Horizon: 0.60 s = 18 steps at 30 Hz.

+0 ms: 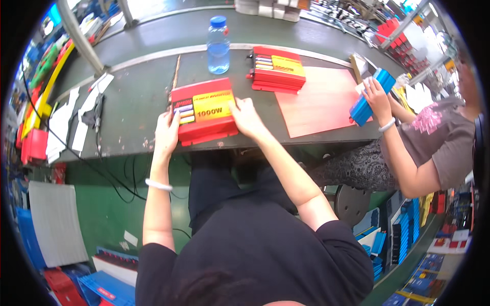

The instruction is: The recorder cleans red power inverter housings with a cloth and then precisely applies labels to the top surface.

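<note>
A red power inverter [204, 133] with a yellow label on top lies at the near edge of the dark workbench [130, 104], gripped from both sides. My left hand [167, 131] is closed on its left side, thumb on the top face near the label. On the opposite side, my right hand [246, 117] clasps the right edge, with the thumb near the label's corner. Beyond it to the right sits a second red inverter [278, 81] with the same kind of label, touched by neither hand. The undersides of the held inverter are hidden.
A clear water bottle [218, 51] with a blue cap stands behind the held inverter. A pink sheet [319, 99] covers the bench at right, where a co-worker's hand [376, 99] holds a blue finned case [372, 97]. White paper strips [64, 122] and a black cable [98, 115] lie at left.
</note>
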### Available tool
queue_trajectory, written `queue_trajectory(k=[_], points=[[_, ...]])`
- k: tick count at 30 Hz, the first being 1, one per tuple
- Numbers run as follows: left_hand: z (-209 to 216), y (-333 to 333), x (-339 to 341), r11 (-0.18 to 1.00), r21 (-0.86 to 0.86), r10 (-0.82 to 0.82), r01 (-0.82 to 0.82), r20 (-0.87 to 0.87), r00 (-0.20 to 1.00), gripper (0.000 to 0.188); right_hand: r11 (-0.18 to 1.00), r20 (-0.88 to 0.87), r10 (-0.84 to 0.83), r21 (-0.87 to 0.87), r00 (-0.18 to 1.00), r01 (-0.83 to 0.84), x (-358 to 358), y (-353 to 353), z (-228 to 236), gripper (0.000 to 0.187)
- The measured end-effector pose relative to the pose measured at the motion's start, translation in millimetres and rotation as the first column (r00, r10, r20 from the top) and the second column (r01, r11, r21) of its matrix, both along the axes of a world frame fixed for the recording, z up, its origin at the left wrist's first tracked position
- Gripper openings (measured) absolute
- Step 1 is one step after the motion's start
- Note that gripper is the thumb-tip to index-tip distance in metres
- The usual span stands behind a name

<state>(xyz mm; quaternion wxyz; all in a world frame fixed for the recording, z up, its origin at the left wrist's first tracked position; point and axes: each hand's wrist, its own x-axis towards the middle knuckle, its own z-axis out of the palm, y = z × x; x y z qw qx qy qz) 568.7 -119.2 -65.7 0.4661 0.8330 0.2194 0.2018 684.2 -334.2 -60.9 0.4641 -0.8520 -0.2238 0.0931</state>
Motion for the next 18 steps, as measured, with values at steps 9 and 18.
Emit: queue_trajectory(k=[9,18], points=[[25,-27,-30,0.828,-0.479,-0.065,0.292,0.434,0.899,0.051,0.800,-0.208,0.236,0.596,0.949,-0.068,-28,-19,15,0.061],[30,-7,-12,0.827,-0.480,-0.111,0.292,0.370,0.923,0.051,0.661,-0.110,0.381,0.727,0.918,-0.187,-18,-20,14,0.086]])
